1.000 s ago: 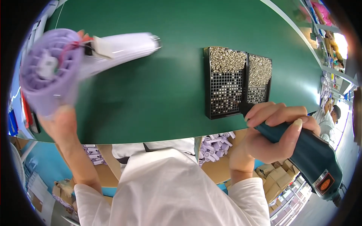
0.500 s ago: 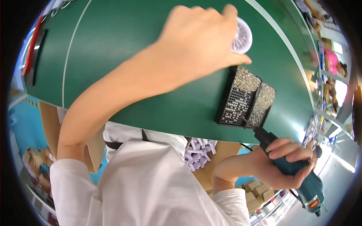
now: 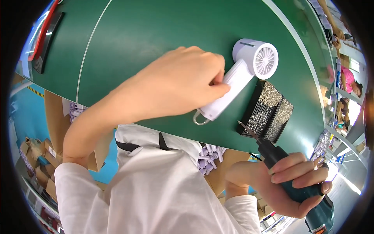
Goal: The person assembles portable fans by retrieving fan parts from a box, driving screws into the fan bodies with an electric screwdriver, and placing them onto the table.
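A pale lavender handheld fan point(image 3: 240, 77) lies at an angle on the green table, its round grille toward the far right and a wrist loop at the handle's end. My left hand point(image 3: 191, 80) is closed at the side of the fan's handle; its fingertips are partly hidden. In my right hand point(image 3: 292, 185) is a dark teal electric screwdriver point(image 3: 274, 154), with fingers wrapped round its body. Its thin bit points up and left, the tip just beside the near left corner of a black screw tray point(image 3: 252, 105) full of small screws. Whether the tip carries a screw I cannot tell.
The green table point(image 3: 128, 43) curves off at the right, with a white line along it. A red and black object point(image 3: 46, 39) lies at the far left. Below the near edge are cardboard boxes, one holding several lavender parts point(image 3: 210, 158). Other people sit at the far right.
My left hand has come nearer with the fan, whose head and handle now show. The screwdriver's bit has moved from over the screw tray to its left side.
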